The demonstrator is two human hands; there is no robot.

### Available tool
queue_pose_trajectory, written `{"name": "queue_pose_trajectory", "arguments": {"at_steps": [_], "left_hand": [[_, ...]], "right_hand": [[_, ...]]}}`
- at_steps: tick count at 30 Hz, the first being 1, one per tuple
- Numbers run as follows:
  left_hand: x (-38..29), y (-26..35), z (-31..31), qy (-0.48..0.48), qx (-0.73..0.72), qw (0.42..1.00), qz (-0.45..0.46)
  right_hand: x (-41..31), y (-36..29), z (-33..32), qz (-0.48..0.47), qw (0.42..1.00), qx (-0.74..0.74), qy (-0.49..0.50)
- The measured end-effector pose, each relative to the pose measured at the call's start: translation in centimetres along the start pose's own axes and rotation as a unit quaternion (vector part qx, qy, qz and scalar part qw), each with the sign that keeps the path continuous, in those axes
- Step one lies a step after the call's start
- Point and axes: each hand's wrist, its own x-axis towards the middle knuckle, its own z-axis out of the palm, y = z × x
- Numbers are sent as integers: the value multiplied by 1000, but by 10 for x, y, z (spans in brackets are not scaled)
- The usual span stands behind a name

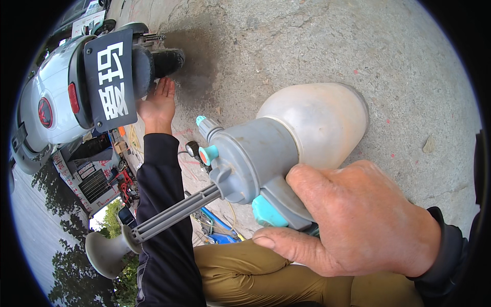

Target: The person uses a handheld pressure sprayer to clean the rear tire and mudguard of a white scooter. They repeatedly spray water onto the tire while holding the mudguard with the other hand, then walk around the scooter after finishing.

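My right hand is wrapped around the grey handle of a hand-pump pressure sprayer. The sprayer has a cloudy white plastic tank, a turquoise trigger and a turquoise-tipped nozzle. Its pump rod is drawn out, ending in a grey knob. Past the sprayer, my left hand reaches out with the palm showing and no object in it. Its fingertips are by the rear mudguard and tyre of a white scooter; whether they touch cannot be told.
A dark plate with white writing hangs at the scooter's rear. Dark, wet-looking staining marks the concrete beside the tyre. Behind my left sleeve are a red bike and blue tools. My knees are close below the sprayer.
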Motion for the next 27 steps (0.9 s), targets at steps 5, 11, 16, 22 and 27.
{"name": "queue_pose_trajectory", "arguments": {"at_steps": [5,11,16,22,27], "left_hand": [[-3,1,6,6,7,1000,11],[-8,2,7,-9,-7,1000,16],[-8,3,6,-14,-19,1000,13],[-7,3,4,-14,-16,1000,12],[-6,3,4,-9,-11,1000,15]], "right_hand": [[0,0,1,-6,1000,3,5],[0,1,3,-9,1000,0,12],[-1,0,1,-3,1000,7,1],[0,1,2,-13,1000,10,12],[0,1,3,-15,1000,10,13]]}}
